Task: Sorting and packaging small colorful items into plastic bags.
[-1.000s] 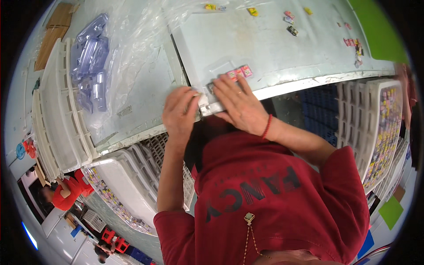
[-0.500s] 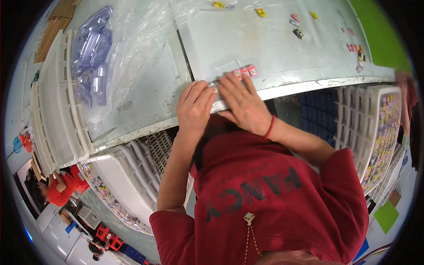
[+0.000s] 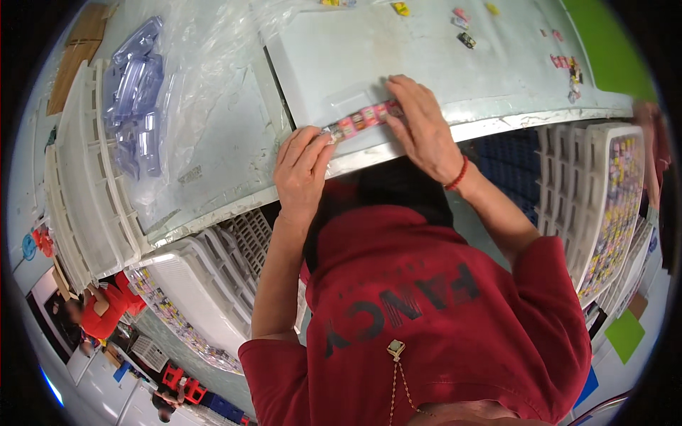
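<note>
Close to the table's near edge lies a straight row of small, mostly pink wrapped pieces (image 3: 365, 118), some with dark or pale parts. My left hand (image 3: 301, 170) has its fingers curled and pressed together at the row's left end, around a pale, shiny piece. At the other end, my right hand (image 3: 428, 135) grips the row between thumb and fingers; the last pieces are partly hidden there. A clear, shallow plastic tray (image 3: 347, 101) lies just beyond the row, touching or nearly touching it.
Loose small pieces (image 3: 465, 40) lie scattered farther back and to the right. On the left are stacked clear bluish plastic shells (image 3: 138, 89) on crumpled clear film (image 3: 202, 78). White crates (image 3: 597, 206) stand below the table at both sides. Other people (image 3: 106, 312) are at the far left.
My right hand has shifted right and turned, uncovering more of the pink row. My left hand has moved slightly left and stays at the row's left end.
</note>
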### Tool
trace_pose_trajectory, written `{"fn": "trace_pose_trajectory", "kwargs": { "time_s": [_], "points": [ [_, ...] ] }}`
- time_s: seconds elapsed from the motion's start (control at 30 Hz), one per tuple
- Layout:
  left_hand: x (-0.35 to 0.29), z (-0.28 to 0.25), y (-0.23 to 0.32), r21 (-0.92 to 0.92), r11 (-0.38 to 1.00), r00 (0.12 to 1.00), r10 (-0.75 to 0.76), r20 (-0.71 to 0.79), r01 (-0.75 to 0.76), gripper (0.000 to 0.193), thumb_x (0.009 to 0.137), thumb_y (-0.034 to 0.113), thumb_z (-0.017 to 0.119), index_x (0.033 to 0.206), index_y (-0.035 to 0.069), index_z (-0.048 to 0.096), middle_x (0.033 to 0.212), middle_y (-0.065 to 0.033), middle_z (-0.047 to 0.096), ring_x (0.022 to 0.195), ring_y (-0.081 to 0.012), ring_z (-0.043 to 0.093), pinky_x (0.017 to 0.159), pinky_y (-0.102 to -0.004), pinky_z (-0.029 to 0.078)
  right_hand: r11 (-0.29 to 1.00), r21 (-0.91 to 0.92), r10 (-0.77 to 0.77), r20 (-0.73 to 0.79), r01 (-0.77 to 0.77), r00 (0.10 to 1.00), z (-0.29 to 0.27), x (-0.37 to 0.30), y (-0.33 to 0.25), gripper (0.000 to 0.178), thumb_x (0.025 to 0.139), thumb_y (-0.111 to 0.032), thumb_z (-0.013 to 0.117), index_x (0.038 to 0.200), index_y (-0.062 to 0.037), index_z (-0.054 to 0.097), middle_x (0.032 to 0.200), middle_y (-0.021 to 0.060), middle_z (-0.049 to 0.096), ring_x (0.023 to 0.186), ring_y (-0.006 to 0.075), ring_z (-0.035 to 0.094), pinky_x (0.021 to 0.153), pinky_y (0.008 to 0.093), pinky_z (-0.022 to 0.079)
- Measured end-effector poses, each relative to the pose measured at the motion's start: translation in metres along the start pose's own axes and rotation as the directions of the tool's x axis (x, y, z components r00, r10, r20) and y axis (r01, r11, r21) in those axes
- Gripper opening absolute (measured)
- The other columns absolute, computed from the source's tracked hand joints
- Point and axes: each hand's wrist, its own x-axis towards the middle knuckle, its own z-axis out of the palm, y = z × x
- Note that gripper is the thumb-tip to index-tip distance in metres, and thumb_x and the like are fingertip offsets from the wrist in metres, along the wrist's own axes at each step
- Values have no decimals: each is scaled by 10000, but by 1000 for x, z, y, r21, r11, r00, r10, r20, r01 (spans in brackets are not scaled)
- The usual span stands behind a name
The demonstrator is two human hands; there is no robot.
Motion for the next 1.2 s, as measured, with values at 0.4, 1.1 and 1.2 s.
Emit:
{"fn": "trace_pose_trajectory", "kwargs": {
  "time_s": [0.4,1.1,1.2],
  "points": [
    [21,-7,-7,21,987,983,160,90,-162,186,738,33,746,916,36,690,998,-55,663,948,-247,625,812,-342,509,980,-196,-32,58,42,998,10,-4,-7,432,846,-141,672,1236,-8,544,1304,148,528,1265,325,467,1028,479,380],
    [26,-12,-7,-6,987,972,160,170,-162,230,728,36,720,953,30,676,1052,-84,628,929,-261,627,765,-352,524,973,-224,-26,116,52,993,8,-3,-9,452,874,-159,630,1280,7,517,1342,177,492,1285,347,440,1060,483,349],
    [13,-3,-11,-2,992,989,129,76,-129,252,730,58,727,977,29,683,1102,-77,636,1011,-276,612,808,-372,514,966,-250,-24,167,66,986,8,-4,-8,542,861,-221,642,1319,15,473,1384,185,450,1316,353,403,1073,487,330]
  ]
}}
